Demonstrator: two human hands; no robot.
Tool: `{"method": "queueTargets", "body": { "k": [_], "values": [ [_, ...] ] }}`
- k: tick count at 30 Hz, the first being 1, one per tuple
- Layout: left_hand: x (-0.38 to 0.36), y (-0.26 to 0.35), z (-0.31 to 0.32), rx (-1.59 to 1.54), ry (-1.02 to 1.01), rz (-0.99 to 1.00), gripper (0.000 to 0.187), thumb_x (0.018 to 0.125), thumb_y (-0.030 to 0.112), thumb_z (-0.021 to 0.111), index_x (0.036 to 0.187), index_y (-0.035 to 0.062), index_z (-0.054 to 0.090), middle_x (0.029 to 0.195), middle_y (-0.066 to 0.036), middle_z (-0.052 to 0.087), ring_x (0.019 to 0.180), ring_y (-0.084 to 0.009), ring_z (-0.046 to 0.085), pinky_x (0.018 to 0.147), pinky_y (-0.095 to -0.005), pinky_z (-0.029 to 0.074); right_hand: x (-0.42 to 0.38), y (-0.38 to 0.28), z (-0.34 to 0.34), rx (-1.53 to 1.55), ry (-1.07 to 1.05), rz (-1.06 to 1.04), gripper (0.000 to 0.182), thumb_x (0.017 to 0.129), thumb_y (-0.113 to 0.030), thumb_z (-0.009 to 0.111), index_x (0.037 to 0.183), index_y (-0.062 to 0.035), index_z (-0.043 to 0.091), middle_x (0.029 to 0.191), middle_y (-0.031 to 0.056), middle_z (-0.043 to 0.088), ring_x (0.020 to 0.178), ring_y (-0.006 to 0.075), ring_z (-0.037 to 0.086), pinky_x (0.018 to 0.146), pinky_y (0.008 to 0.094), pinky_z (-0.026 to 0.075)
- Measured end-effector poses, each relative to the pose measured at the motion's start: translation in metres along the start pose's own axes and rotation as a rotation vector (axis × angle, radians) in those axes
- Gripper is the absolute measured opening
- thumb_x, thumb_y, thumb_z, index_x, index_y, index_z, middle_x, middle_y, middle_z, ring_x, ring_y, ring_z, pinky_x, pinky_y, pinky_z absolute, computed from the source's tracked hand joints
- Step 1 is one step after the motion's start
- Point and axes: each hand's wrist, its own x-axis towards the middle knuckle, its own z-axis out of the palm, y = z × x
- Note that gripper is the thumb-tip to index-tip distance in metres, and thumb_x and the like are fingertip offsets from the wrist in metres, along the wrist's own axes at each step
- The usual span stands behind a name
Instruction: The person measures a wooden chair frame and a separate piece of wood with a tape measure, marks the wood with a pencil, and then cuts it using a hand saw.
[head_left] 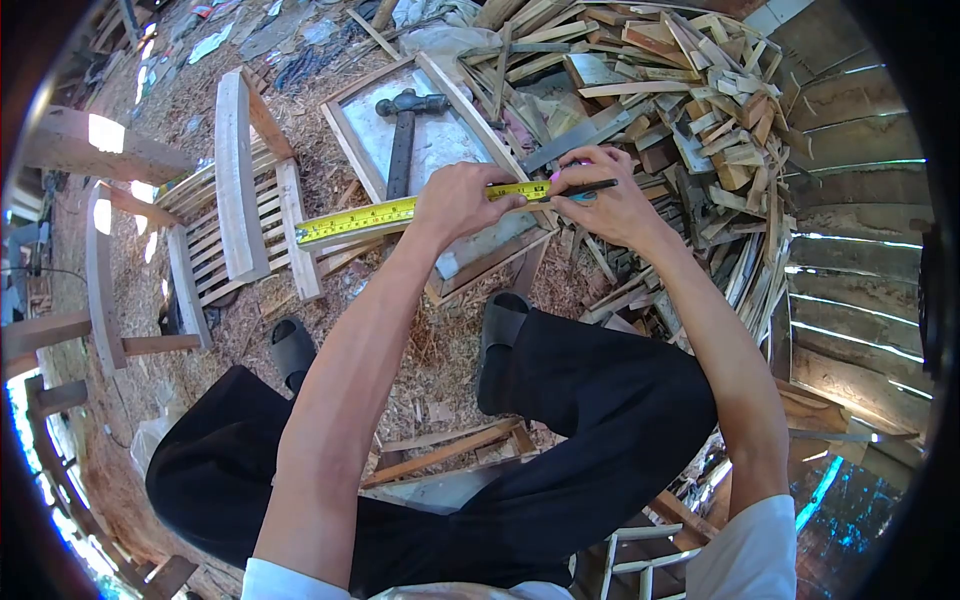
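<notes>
Arms (335, 385) forward, fingers (507, 202) on tape (365, 219)

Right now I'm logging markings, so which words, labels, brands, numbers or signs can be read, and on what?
"3": yellow tape measure, left of the left hand.
"4": same stretch of tape.
"11": same tape, before the right hand.
Other tape marks: too small or blurred to read.
</notes>
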Motion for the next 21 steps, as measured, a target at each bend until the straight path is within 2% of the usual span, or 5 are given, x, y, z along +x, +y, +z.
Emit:
{"method": "queueTargets", "body": {
  "k": [10, 12, 16, 19, 21],
  "values": [
    [0.002, -0.006, 0.007, 0.012, 0.033, 0.04, 0.039, 0.078, 0.045, 0.068, 0.096, 0.0113, 0.073, 0.084, -0.013, 0.069, 0.079, -0.0332, 0.065, 0.072, -0.0426, 0.05, 0.001, 0.0, -0.001, -0.001, -0.012, 0.019, 0.02, 0.074, -0.014, 0.074, 0.092, -0.0153, 0.066, 0.104, 0.0016, 0.06, 0.11, 0.0183, 0.054, 0.1, 0.0433, 0.032],
    [0.001, -0.005, 0.006, 0.016, 0.029, 0.025, 0.039, 0.078, 0.046, 0.067, 0.095, 0.0111, 0.073, 0.084, -0.013, 0.069, 0.079, -0.0333, 0.065, 0.073, -0.0427, 0.05, 0.003, -0.002, -0.003, -0.003, -0.064, 0.077, 0.019, 0.074, -0.015, 0.074, 0.091, -0.015, 0.066, 0.104, 0.0021, 0.06, 0.11, 0.0189, 0.053, 0.1, 0.0435, 0.032],
    [0.001, -0.004, 0.004, 0.002, 0.009, 0.017, 0.04, 0.078, 0.047, 0.067, 0.096, 0.0113, 0.073, 0.085, -0.014, 0.069, 0.079, -0.0335, 0.065, 0.072, -0.0428, 0.05, 0.004, -0.006, -0.004, -0.007, -0.017, 0.008, 0.017, 0.074, -0.015, 0.073, 0.09, -0.0141, 0.066, 0.103, 0.0029, 0.06, 0.109, 0.0189, 0.054, 0.1, 0.0442, 0.031],
    [0.0, -0.002, 0.002, 0.023, 0.022, 0.031, 0.04, 0.078, 0.047, 0.067, 0.097, 0.0116, 0.072, 0.084, -0.014, 0.069, 0.079, -0.0336, 0.065, 0.072, -0.0432, 0.05, 0.007, -0.01, -0.009, -0.022, -0.047, 0.069, 0.015, 0.077, -0.015, 0.071, 0.091, -0.0121, 0.067, 0.099, 0.0046, 0.063, 0.104, 0.0212, 0.056, 0.098, 0.0417, 0.034],
    [-0.002, -0.001, 0.0, -0.012, 0.017, 0.026, 0.042, 0.079, 0.048, 0.066, 0.1, 0.0122, 0.069, 0.083, -0.014, 0.069, 0.08, -0.0344, 0.065, 0.071, -0.0439, 0.05, 0.013, -0.012, -0.012, 0.199, -0.038, 0.221, 0.015, 0.082, -0.018, 0.068, 0.094, -0.0096, 0.067, 0.095, 0.0071, 0.065, 0.099, 0.0244, 0.058, 0.093, 0.0371, 0.039]
  ]
}}
